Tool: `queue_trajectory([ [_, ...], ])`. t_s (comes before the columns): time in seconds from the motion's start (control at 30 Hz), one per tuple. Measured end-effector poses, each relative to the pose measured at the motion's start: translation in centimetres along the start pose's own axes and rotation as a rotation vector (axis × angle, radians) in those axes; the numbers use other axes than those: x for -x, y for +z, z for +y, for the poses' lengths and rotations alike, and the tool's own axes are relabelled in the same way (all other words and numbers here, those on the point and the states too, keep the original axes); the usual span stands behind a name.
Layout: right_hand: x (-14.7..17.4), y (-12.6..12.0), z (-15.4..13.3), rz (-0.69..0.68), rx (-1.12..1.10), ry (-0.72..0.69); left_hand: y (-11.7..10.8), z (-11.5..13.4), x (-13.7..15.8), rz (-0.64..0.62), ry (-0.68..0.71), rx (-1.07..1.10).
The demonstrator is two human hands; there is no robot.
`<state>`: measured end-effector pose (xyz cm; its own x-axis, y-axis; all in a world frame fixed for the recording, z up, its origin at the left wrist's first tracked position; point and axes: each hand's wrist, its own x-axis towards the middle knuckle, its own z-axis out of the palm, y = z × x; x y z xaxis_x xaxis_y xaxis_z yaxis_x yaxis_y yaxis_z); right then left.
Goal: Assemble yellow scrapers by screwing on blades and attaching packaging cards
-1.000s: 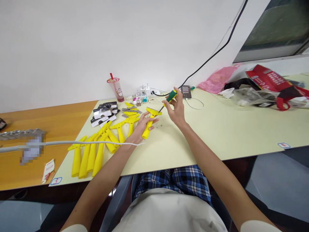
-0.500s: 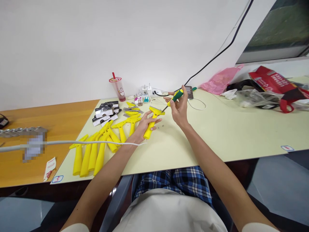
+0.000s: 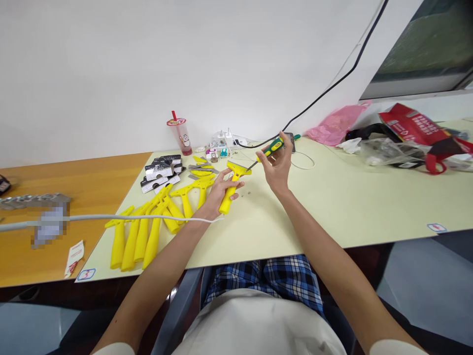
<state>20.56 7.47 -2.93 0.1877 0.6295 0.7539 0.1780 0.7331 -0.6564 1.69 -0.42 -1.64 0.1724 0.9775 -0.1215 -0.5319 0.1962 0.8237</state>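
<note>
My left hand is closed round the handle of a yellow scraper, its wide T-shaped head tilted up and away from me. In my right hand is a screwdriver with a green and yellow handle, gripped by thumb and fingers. Its thin shaft slants down left, and the tip meets the right part of the scraper head. Any screw under the tip is too small to make out. Several more yellow scrapers lie to the left of my left hand, partly overlapping. Tiny metal bits lie on the table near the held scraper.
Black and white boxes, loose yellow and grey pieces and a cup with a straw stand behind the scrapers. A power strip sits against the wall. A pink bag and a red bag lie right. A pale cable crosses left.
The screwdriver handle has tipped lower and turned, showing more yellow, and my right fingers have shifted round it. Its tip stays at the scraper head. The view has moved slightly.
</note>
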Motion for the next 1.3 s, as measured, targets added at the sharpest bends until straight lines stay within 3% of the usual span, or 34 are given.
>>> queue_trajectory([
  [0.2, 0.2, 0.1, -0.6, -0.112, -0.086, 0.028, -0.7, 0.0, -0.4, 0.016, 0.028, -0.018],
  [0.4, 0.0, 0.1, -0.1, -0.028, -0.047, 0.051, -0.6, -0.1, -0.3, 0.009, 0.028, -0.040],
  [0.57, 0.2, 0.3, -0.5, -0.129, -0.094, 0.036, -0.3, -0.3, -0.1, 0.045, 0.044, -0.054],
  [0.77, 0.3, 0.4, 0.1, -0.067, -0.041, 0.003, -0.4, -0.2, -0.2, 0.069, 0.066, -0.089],
  [0.93, 0.3, 0.4, 0.1, -0.167, -0.122, -0.004, -0.2, 0.1, -0.1, 0.096, 0.078, -0.088],
  [1.13, 0.3, 0.4, 0.3, -0.114, -0.096, 0.025, -0.1, -0.1, -0.2, 0.093, 0.071, -0.082],
  [1.3, 0.3, 0.4, 0.4, -0.167, -0.144, 0.030, -0.3, -0.6, -0.3, 0.078, 0.059, -0.084],
])
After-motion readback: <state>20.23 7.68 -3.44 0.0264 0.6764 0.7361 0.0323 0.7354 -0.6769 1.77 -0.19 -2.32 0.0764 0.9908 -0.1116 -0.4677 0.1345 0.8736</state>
